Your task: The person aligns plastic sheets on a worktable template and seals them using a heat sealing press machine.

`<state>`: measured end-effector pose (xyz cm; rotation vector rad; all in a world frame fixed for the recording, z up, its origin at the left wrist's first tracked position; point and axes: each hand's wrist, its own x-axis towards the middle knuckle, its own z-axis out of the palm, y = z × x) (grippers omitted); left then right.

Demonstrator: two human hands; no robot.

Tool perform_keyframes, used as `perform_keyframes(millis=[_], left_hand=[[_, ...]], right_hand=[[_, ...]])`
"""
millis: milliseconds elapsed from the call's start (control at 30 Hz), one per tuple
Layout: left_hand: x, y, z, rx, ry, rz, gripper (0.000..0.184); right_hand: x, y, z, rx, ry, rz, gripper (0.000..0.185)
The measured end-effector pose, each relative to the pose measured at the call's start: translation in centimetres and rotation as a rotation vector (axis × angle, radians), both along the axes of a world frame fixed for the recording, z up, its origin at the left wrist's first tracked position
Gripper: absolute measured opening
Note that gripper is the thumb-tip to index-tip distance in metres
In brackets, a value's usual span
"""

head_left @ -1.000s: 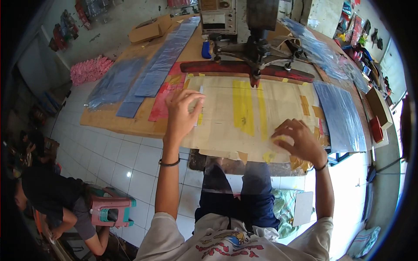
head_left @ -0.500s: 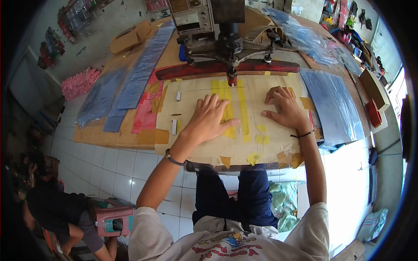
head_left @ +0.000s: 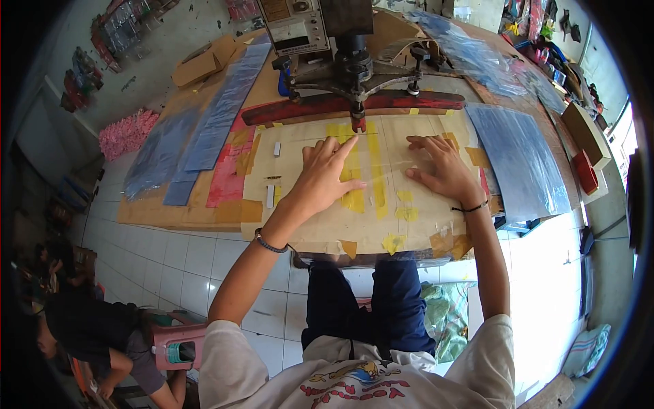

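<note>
My left hand (head_left: 325, 176) lies on the left-middle part of a tan work sheet (head_left: 320, 235), fingers apart, its fingertips near the yellow tape strips (head_left: 353, 201). On the sheet's right part rests my right hand (head_left: 444, 169), fingers spread. A faint clear film seems to lie under the hands, though its edges are hard to make out. Just beyond them is a long red and black pressing bar (head_left: 293, 109) beneath a dark metal machine head (head_left: 357, 75). Two small white pieces (head_left: 270, 196) sit on the sheet left of my left hand.
Blue plastic sheets lie at the left (head_left: 221, 112) and right (head_left: 521, 160) of the table. A control box (head_left: 298, 31) stands behind the bar. A cardboard box (head_left: 204, 60) is at the back left. Another person (head_left: 95, 327) sits at lower left beside a pink stool (head_left: 178, 344).
Both hands have come down from above the sheet onto it, my left hand moving right. The view has shifted, and the two white pieces now show clearly.
</note>
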<state>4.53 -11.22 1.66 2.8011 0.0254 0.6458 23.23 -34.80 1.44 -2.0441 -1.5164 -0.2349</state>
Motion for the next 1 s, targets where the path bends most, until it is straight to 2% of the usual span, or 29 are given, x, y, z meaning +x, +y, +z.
perform_keyframes(millis=[100,200,300,367,467,567,667,733,767,867,1000], left_hand=[[-0.3,0.2,1.4,-0.002,0.060,0.018,0.059],[-0.8,1.1,0.7,0.168,-0.045,-0.080,0.036],[-1.3,0.8,0.0,0.194,-0.073,-0.035,0.017],[-1.7,0.4,-0.3,0.158,-0.092,-0.043,0.018],[-2.5,-1.2,0.2,0.131,-0.033,-0.020,0.021],[-3.1,-2.8,-0.4,0.138,-0.013,-0.008,0.027],[-2.9,-3.1,-1.4,0.140,-0.001,-0.010,0.036],[-2.9,-2.9,-2.1,0.111,-0.036,-0.049,0.040],[-3.3,-2.7,-2.2,0.106,0.032,-0.019,0.050],[-4.8,-1.4,-3.2,0.168,0.024,-0.026,0.057],[-7.3,-0.2,-2.7,0.081,0.100,0.086,0.061]], right_hand=[[-0.2,-0.2,0.1,-0.004,-0.017,-0.021,0.045],[-0.3,-0.2,0.1,0.059,-0.054,-0.034,0.038],[-0.3,-0.2,-0.1,0.136,-0.141,-0.011,0.024],[-0.3,-0.4,0.1,0.126,-0.193,0.003,0.017],[-0.5,-0.6,0.9,0.049,-0.201,0.122,0.017],[-1.7,0.4,1.7,-0.135,-0.131,0.042,0.018],[-3.9,2.6,0.5,-0.095,-0.291,0.071,0.024],[-6.3,4.0,-0.6,-0.076,-0.183,0.211,0.041],[-7.3,4.8,-1.7,-0.042,-0.168,0.174,0.043],[-8.2,4.7,-1.8,-0.053,-0.159,0.115,0.048],[-8.1,2.3,-0.6,-0.153,-0.127,0.020,0.051]])
